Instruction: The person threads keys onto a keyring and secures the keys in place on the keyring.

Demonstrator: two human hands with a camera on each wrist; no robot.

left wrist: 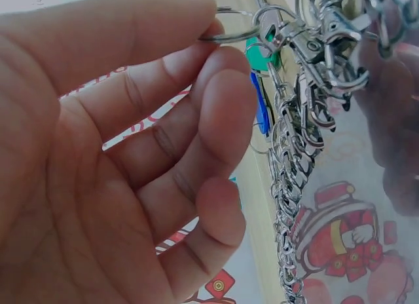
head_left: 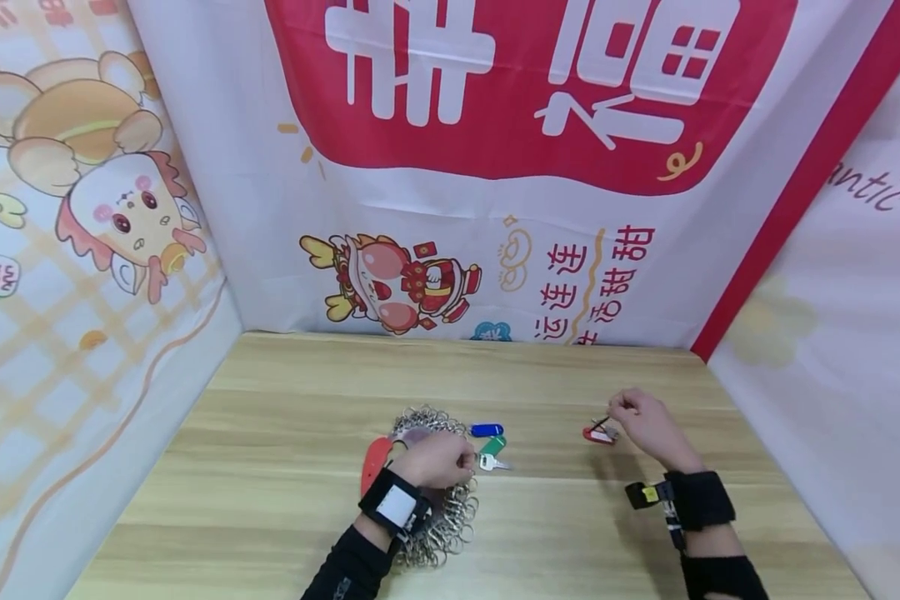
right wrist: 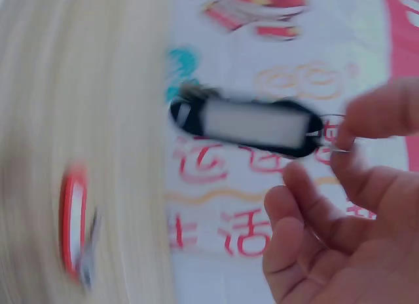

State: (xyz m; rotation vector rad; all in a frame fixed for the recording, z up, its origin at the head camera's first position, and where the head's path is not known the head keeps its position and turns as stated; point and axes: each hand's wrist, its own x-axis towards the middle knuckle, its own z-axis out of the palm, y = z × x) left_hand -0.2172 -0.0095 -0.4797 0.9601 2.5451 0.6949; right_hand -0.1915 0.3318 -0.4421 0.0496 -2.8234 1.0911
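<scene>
My left hand (head_left: 438,460) pinches a thin metal key ring (left wrist: 234,37) between thumb and forefinger, the other fingers curled loosely. Beside it hang silver rings and swivel clasps (left wrist: 308,45); whether they link to the pinched ring, I cannot tell. By my left fingertips in the head view lie a silver key (head_left: 492,462), a green key tag (head_left: 492,447) and a blue key tag (head_left: 487,430). My right hand (head_left: 648,429) pinches the ring of a black key tag (right wrist: 255,127) with a white label, raised above a red key tag (right wrist: 75,222) on the table.
Many silver key rings (head_left: 441,542) fringe a rounded, shiny thing under my left hand, which hides much of it. An orange-red oval (head_left: 375,467) shows at its left side. The wooden table (head_left: 270,500) meets printed cloth walls (head_left: 450,200) at back and sides.
</scene>
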